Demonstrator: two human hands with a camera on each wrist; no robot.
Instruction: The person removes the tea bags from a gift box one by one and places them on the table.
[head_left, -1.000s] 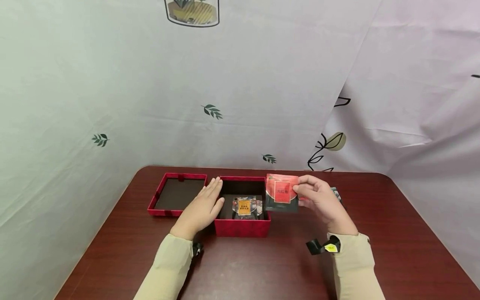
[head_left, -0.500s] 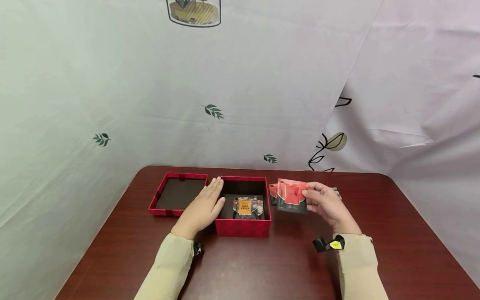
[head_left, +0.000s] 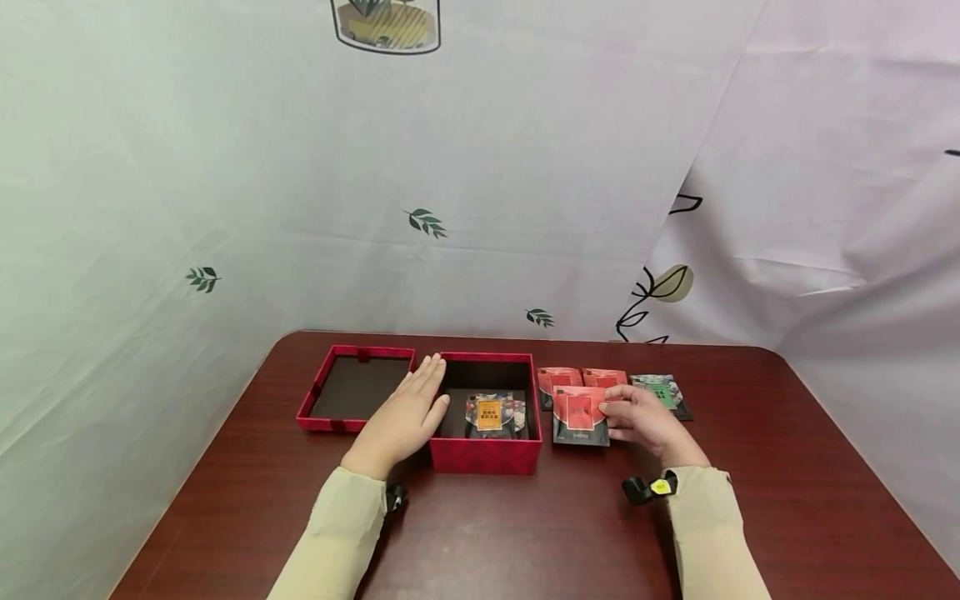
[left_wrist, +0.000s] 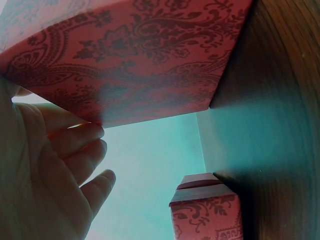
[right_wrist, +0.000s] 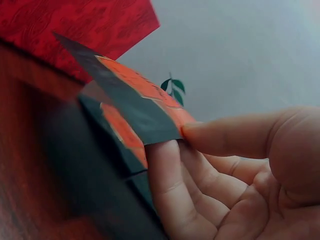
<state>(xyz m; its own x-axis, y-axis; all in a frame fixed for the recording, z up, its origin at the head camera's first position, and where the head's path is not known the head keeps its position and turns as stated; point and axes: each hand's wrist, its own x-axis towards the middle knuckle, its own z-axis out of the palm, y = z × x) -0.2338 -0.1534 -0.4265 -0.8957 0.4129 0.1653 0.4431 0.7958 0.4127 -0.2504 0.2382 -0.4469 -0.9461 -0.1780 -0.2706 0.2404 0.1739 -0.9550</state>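
My right hand [head_left: 649, 423] pinches a red-and-black sachet [head_left: 580, 417] by its right edge, just right of the open red box [head_left: 485, 458]. In the right wrist view, thumb and fingers grip that sachet [right_wrist: 142, 117] at one edge, tilted above another red-and-black one. Two similar red sachets [head_left: 558, 380] lie behind it on the table. Inside the box sits a sachet with an orange label [head_left: 489, 415], another peeking out behind it. My left hand [head_left: 397, 417] rests along the box's left side, fingers straight; the left wrist view shows its fingers [left_wrist: 82, 137] at the patterned wall [left_wrist: 135, 70].
Left of the box, the red-rimmed lid [head_left: 356, 387] lies with its dark inside up, partly behind my left hand. A green-labelled sachet [head_left: 662, 390] lies beyond my right hand. A white patterned cloth [head_left: 480, 183] hangs behind the brown table [head_left: 480, 533].
My right hand has carried the red sachet from the box's right rim rightward, then down in front of the two red ones. The left hand stays on the box.
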